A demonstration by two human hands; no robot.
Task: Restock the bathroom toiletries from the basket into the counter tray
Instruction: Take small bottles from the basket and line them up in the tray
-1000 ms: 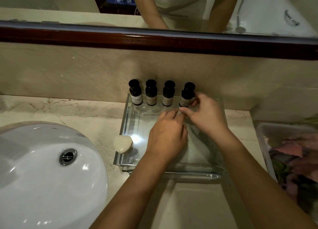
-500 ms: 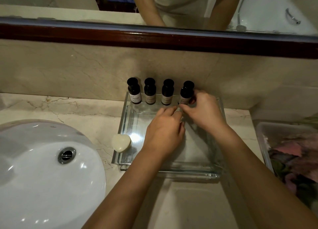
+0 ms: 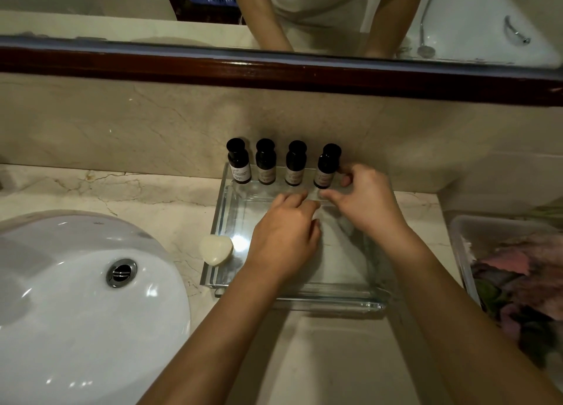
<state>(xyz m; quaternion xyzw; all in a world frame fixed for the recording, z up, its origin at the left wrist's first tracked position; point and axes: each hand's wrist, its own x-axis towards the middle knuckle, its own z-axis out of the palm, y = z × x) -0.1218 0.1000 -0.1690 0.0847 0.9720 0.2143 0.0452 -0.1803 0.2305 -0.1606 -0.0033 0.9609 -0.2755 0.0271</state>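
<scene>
A clear glass tray [image 3: 300, 298] lies on the marble counter against the wall. Several small dark bottles with pale labels stand in a row along its back edge. My right hand [image 3: 365, 200] holds the rightmost bottle [image 3: 327, 167] low down, thumb in front of its base and fingers curled behind its right side. My left hand [image 3: 286, 234] rests palm down inside the tray, its fingers stretched toward my right thumb. A cream heart-shaped soap [image 3: 215, 249] sits on the tray's left rim.
A white sink basin [image 3: 76, 313] with a chrome drain fills the lower left. A translucent plastic basket [image 3: 457, 231] holding pink and dark packets stands at the right counter edge. A mirror with a dark wooden frame [image 3: 274, 69] runs above the backsplash.
Both hands stay almost where they were. My right hand's fingers shift slightly around the rightmost bottle; the view has tilted a little.
</scene>
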